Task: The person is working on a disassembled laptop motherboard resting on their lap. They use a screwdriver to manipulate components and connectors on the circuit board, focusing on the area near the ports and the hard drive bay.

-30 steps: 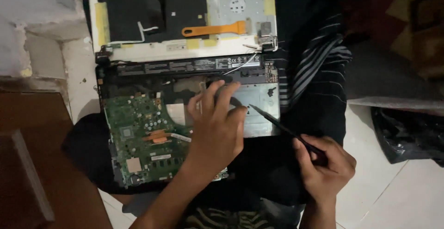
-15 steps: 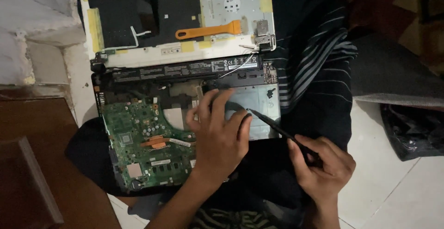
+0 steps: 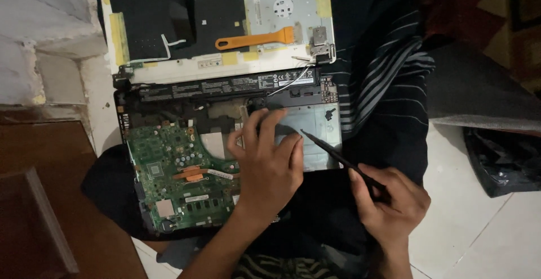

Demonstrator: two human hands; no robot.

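Opened laptop base (image 3: 169, 96) resting on lap, green motherboard (image 3: 180, 172) exposed at left. Left hand (image 3: 267, 163) spread flat, fingers loosely splayed, pressing the silver drive bay (image 3: 318, 124) area, gripping nothing. Right hand (image 3: 389, 203) closed around a thin black spudger (image 3: 332, 152), tip just beside left fingertips. Orange pry tool (image 3: 256, 38) lying on detached white cover (image 3: 225, 62) beyond.

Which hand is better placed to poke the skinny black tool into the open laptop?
Probably the right hand: it grips the thin black tool, whose tip points at the silver plate. The left hand lies flat on the laptop.
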